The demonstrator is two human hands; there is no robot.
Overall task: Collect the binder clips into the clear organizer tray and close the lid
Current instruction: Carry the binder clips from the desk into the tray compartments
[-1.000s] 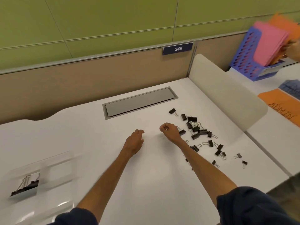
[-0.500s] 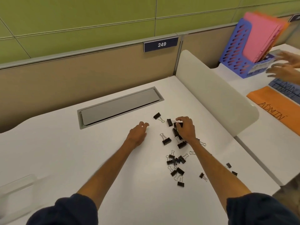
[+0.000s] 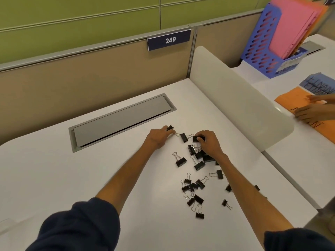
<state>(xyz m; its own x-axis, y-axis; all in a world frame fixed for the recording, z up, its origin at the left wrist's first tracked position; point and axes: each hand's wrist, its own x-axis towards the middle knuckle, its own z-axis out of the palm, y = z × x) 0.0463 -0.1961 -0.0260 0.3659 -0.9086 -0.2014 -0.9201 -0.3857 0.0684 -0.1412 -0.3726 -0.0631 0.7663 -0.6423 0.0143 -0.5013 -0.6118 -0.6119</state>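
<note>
Several black binder clips (image 3: 193,185) lie scattered on the white desk (image 3: 54,178), right of centre. My left hand (image 3: 157,137) pinches the farthest clip (image 3: 170,128) at the top of the scatter. My right hand (image 3: 208,142) curls its fingers round another black clip (image 3: 197,138) and covers part of a small heap below it. A loose clip (image 3: 184,137) lies between the two hands. Only a faint edge of the clear organizer tray (image 3: 5,227) shows at the far left bottom.
A grey cable hatch (image 3: 119,120) is set into the desk behind my hands. A white rounded divider (image 3: 235,98) bounds the desk on the right. Beyond it, another person's hands (image 3: 311,109) rest on an orange folder (image 3: 290,100); a blue file rack (image 3: 262,42) holds pink folders.
The view swung right, so the tray slid almost out at the left. My left hand reached forward onto the farthest clip. My right hand stayed over the heap, gripping a clip.
</note>
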